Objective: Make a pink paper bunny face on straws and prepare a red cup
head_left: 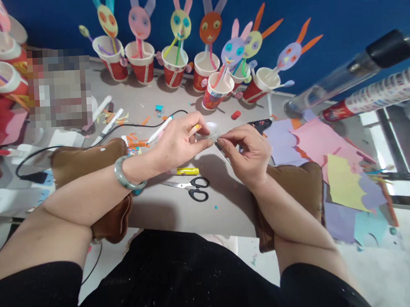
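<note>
Yellow stick aslant, far end rightward

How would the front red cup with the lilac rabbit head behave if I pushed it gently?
The red cup would probably slide easily, as it looks like light disposable paper. It might tip under a higher push, since it narrows toward its base. The lilac rabbit head would likely wobble, standing above the cup on slender stalks.

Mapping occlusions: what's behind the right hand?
Part of a black object shows beyond the right hand; the rest is hidden, so its full shape can't be told.
</note>
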A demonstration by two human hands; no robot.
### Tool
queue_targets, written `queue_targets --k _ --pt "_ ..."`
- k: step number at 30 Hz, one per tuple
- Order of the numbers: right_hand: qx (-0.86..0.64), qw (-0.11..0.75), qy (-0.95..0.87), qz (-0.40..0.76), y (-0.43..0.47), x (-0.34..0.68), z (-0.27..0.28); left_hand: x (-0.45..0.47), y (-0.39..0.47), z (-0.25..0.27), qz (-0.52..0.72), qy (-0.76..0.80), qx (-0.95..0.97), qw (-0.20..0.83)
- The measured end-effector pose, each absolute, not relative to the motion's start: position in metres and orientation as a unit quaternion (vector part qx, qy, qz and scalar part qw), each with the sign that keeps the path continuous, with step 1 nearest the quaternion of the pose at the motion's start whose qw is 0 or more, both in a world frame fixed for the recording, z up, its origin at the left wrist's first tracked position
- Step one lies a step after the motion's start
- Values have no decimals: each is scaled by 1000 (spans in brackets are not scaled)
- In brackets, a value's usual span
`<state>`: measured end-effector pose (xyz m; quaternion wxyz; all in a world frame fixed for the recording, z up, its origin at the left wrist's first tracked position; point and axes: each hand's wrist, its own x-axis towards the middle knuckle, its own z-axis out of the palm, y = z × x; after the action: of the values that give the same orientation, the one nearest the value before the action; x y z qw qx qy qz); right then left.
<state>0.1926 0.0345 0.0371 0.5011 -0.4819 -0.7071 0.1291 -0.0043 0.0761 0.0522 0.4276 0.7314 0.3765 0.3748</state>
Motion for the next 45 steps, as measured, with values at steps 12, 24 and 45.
queue_targets --k 12,24,45 --pt "-493 439 -741 123 31 195 32 -2 74 55 371 378 742 411" --pt "-494 508 -690 148 35 195 32 -4 77 55 369 396 704 459" --pt "-473 439 -760 72 35 197 33 1 73 52 397 370 704 458"
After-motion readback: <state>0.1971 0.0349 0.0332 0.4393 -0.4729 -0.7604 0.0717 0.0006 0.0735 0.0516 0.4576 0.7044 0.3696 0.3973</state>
